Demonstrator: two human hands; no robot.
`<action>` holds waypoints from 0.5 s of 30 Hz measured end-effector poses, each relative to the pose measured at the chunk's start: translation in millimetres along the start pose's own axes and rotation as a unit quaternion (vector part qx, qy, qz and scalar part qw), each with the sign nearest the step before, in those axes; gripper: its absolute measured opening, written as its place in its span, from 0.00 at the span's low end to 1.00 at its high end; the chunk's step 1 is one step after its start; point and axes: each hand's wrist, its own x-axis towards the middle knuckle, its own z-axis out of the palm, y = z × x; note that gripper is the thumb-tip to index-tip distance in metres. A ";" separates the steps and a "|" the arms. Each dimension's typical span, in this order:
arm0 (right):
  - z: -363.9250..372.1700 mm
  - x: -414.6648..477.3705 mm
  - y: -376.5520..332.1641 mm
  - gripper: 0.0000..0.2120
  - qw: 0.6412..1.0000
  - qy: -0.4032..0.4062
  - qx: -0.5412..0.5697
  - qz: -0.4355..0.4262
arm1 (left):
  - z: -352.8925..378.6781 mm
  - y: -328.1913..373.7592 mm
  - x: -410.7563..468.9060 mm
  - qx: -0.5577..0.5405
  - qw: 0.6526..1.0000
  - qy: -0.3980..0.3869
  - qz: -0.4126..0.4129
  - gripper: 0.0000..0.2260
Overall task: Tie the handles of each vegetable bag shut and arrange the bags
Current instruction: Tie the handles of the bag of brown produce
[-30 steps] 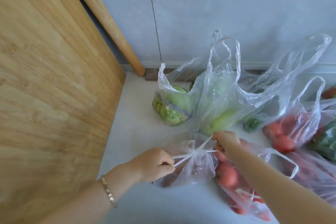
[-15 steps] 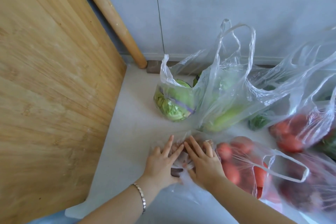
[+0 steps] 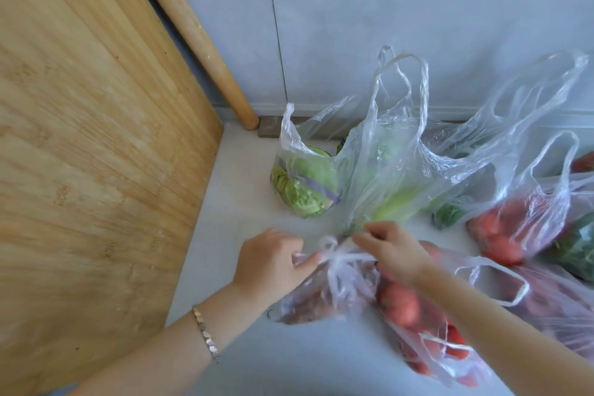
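Note:
A clear plastic bag with dark brownish contents [image 3: 324, 296] lies on the pale floor in front of me. Its handles are drawn into a white knot [image 3: 336, 255] on top. My left hand [image 3: 270, 262] pinches one handle end at the left of the knot. My right hand [image 3: 390, 249] pinches the other handle strand at the right. A bag of tomatoes [image 3: 418, 325] lies under my right forearm, its handles loose. Behind stand open bags with cabbage [image 3: 305, 183] and long green vegetables [image 3: 395, 177].
A bamboo board [image 3: 96, 154] fills the left side, with a wooden pole [image 3: 199, 38] leaning on the grey wall. More open bags of tomatoes [image 3: 514, 228] and dark greens [image 3: 578, 247] crowd the right. Bare floor [image 3: 238, 190] lies between board and bags.
Half a second ago both hands pressed flat on the bag top. Now they have lifted and each pinches a handle end at the knot.

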 end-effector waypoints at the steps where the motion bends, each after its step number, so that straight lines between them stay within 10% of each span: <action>1: -2.0 -0.3 -8.0 0.24 0.998 0.028 0.057 0.009 | -5.8 7.2 2.4 -0.034 0.999 0.018 -0.037 0.26; 9: 14.0 -1.5 39.8 0.18 0.937 0.131 0.227 0.229 | 21.1 -2.3 -16.4 -0.359 0.865 0.014 -0.351 0.25; 15: 23.7 -9.1 44.0 0.11 0.824 0.131 0.501 0.229 | 24.2 -18.0 -15.3 -0.665 0.493 0.033 -0.560 0.13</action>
